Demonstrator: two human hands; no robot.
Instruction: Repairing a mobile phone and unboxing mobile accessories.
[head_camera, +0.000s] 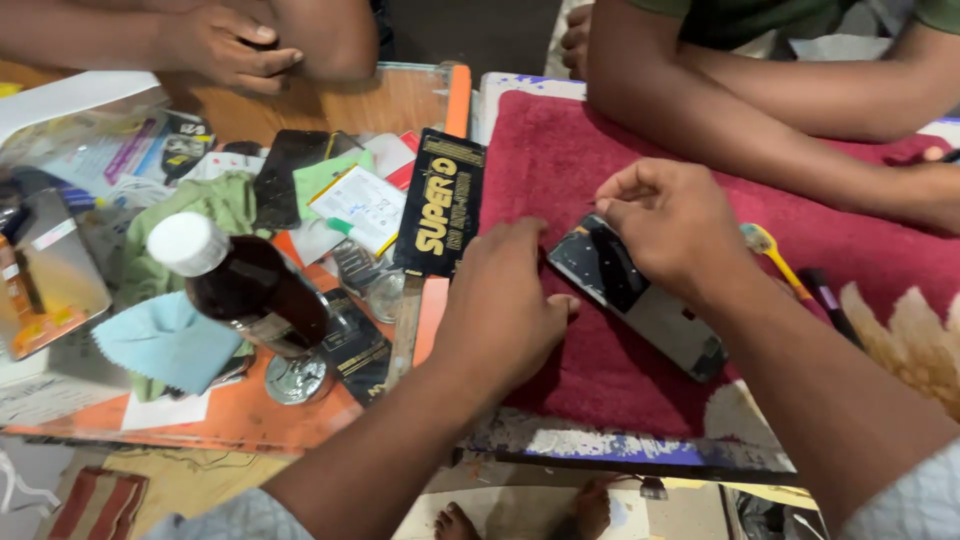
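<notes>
Two hands, left hand (500, 310), right hand (668, 222) on phone (640, 295), red towel (590, 370)

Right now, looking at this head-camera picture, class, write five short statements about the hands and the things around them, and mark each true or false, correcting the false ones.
1. The phone lies on a dark red cloth. True.
2. The right hand rests on the upper end of the phone. True.
3. The left hand holds the brown bottle. False: the left hand lies palm down on the cloth beside the phone; the bottle stands apart on the cluttered tray.
4. The bottle has a white cap. True.
5. The yellow-handled tool is in the right hand. False: it lies on the cloth beyond the right wrist, untouched.
</notes>
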